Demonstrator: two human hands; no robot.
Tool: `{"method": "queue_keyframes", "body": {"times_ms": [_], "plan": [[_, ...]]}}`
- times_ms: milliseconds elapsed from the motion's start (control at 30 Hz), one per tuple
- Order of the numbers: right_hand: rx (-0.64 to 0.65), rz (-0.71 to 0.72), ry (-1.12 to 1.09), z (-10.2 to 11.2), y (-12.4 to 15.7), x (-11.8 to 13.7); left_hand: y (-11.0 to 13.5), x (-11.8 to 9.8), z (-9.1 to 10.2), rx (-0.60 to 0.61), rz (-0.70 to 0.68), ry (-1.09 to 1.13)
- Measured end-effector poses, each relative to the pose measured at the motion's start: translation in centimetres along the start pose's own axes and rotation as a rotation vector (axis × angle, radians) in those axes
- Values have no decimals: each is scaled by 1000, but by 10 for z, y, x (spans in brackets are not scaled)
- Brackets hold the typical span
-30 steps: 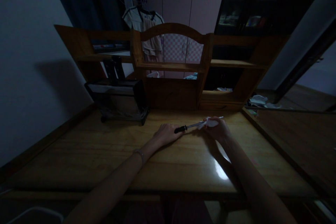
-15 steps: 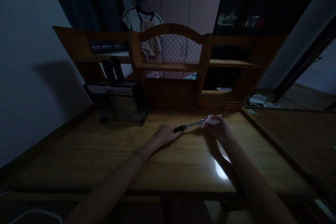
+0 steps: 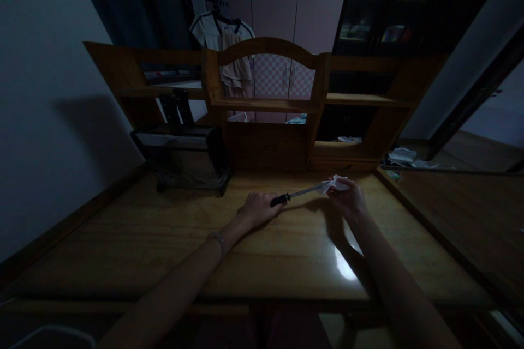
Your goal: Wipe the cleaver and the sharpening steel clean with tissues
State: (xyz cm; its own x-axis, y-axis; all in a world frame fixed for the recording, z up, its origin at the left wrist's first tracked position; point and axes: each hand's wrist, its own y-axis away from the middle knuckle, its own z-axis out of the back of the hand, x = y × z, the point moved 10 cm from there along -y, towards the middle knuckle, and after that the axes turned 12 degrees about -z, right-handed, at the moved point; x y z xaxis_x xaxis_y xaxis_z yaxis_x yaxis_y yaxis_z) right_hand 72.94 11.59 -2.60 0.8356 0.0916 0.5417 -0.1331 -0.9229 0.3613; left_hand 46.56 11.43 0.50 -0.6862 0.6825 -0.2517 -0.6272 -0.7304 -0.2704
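Note:
My left hand (image 3: 258,209) rests on the wooden desk (image 3: 164,240) and grips the black handle of a knife (image 3: 301,193). The thin blade points right and slightly up. My right hand (image 3: 347,198) pinches a crumpled white cloth (image 3: 335,184) around the blade near its tip. Both hands hover low over the back middle of the desk, in dim light.
A wooden shelf unit (image 3: 266,103) stands along the desk's back edge. A dark rack (image 3: 184,155) with black items sits at the back left. Clothes on a hanger (image 3: 223,38) hang behind. Crumpled white things (image 3: 403,157) lie at the right.
My right hand with the cloth has slid a little right and up along the blade toward the tip. The left hand has stayed almost still.

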Motion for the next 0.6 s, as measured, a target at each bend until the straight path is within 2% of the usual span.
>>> {"method": "queue_keyframes", "body": {"times_ms": [600], "plan": [[-28, 85, -17, 26, -13, 18, -1, -1, -1, -27, -18, -16]]}}
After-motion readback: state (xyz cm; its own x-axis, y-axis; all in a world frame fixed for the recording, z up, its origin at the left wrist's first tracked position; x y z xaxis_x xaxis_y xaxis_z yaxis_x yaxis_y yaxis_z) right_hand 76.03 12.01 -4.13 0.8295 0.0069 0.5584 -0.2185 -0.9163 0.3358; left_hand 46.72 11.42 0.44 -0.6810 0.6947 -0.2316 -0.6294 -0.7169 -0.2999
